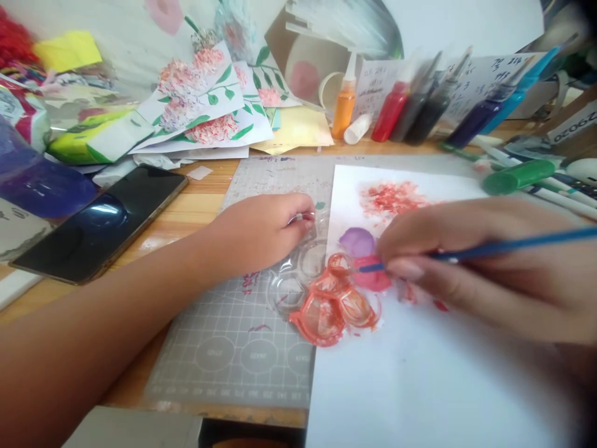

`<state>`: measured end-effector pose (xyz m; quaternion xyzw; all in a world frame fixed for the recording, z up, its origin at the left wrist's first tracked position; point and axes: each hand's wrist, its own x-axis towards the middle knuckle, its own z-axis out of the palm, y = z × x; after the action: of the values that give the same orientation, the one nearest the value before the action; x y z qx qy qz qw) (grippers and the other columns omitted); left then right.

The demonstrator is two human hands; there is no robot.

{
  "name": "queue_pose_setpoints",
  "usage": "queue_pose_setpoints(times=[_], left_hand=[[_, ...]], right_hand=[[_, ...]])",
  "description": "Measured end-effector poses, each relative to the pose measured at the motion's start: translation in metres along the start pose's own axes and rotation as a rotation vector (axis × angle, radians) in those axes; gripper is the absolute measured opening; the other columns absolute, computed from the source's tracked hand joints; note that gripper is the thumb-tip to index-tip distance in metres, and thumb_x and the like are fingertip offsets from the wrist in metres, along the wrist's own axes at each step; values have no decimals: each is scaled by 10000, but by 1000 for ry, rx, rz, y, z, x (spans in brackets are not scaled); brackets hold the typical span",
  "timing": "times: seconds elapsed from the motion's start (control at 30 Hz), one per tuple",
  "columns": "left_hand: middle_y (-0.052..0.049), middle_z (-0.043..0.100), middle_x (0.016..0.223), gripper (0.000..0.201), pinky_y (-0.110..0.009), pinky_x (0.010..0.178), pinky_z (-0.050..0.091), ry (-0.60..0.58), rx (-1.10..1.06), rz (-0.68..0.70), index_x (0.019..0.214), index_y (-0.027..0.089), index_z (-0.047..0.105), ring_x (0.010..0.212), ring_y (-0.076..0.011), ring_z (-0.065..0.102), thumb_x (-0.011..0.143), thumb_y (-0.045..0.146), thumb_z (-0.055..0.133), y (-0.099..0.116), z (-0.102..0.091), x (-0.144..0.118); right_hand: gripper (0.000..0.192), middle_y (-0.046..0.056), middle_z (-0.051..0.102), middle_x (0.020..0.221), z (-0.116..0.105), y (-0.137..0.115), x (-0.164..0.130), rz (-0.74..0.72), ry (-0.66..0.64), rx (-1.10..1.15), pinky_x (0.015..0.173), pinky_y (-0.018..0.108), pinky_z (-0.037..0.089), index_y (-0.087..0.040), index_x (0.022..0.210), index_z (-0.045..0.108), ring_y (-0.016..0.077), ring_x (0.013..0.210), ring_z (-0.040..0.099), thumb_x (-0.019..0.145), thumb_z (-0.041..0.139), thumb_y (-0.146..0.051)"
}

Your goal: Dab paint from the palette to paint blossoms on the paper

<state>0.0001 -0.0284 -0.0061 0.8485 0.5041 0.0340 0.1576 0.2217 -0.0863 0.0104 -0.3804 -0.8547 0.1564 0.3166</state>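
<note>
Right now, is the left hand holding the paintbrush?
No, the blue paintbrush is in the right hand, while the left hand steadies the clear plastic palette.

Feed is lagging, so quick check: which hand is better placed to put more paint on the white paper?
Right. The right hand already holds the blue paintbrush, its tip at the pink blob on the white paper. The left hand is occupied steadying the clear plastic palette.

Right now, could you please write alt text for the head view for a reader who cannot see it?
The right hand holds a blue paintbrush over pink paint on white paper, while the left hand steadies a clear plastic palette smeared orange-red. A phone and paint bottles lie around.
</note>
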Motion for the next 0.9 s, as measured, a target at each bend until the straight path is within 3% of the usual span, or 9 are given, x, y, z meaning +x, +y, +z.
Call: queue_pose_setpoints(times=[0.4, 0.5, 0.63, 0.77, 0.9], left_hand=[[-10, 681, 829, 287, -303, 630, 359, -24, 41, 6, 926, 241, 612, 753, -203, 598, 898, 432, 400, 2, -1, 0], [-16, 685, 853, 282, -307, 636, 357, -37, 54, 19, 934, 241, 609, 769, -207, 600, 899, 413, 389, 3, -1, 0], [-10, 684, 846, 266, -297, 626, 345, -50, 50, 61, 933, 237, 611, 745, -193, 589, 896, 389, 397, 3, -3, -1], [8, 687, 858, 235, -286, 632, 354, -35, 33, 69, 947, 251, 629, 734, -180, 588, 881, 372, 439, 2, -6, -3], [19, 695, 865, 241, -288, 646, 366, -78, 4, 94, 968, 269, 641, 725, -174, 596, 883, 368, 439, 3, -7, -5]], right_hand=[[399, 58, 610, 794, 1, -2, -6, 4, -38, -3, 711, 187, 542, -207, 913, 644, 130, 892, 630, 948, 436, -546], [323, 39, 621, 791, 1, -1, -5, -57, -60, 17, 679, 161, 528, -204, 876, 632, 105, 848, 632, 959, 463, -466], [175, -30, 618, 751, -1, 6, 2, -224, -140, 62, 615, 65, 468, -180, 822, 585, 0, 682, 576, 959, 497, -245], [127, -47, 584, 694, 0, 8, 4, -214, -59, 38, 606, 30, 436, -154, 816, 585, -32, 634, 537, 931, 537, -177], [142, -43, 613, 750, 2, 3, 4, -252, -161, 176, 612, 11, 461, -147, 802, 570, -28, 677, 574, 937, 528, -160]])
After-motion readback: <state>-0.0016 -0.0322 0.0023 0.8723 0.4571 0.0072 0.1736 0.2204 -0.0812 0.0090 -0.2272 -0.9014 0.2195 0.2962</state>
